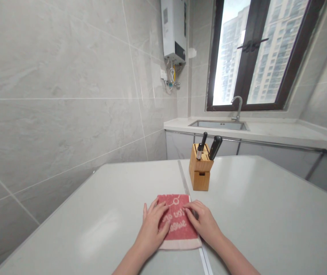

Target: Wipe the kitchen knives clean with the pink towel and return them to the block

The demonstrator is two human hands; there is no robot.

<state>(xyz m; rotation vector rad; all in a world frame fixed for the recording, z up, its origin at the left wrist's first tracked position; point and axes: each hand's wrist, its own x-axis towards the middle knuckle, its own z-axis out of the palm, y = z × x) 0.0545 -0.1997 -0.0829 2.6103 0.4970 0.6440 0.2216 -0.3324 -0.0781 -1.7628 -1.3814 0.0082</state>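
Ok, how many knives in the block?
2, both in the wooden knife block: a slim black-handled knife on the left, a thicker black-handled knife on the right. Others could be hidden in the slots.

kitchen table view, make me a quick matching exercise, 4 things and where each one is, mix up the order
Things:
1. towel
2. knife block
3. water heater
4. faucet

Places:
A. high on the wall
B. in front of the window
C. under the left hand and right hand
D. on the table, beyond the towel

Pairs: 1-C, 2-D, 3-A, 4-B
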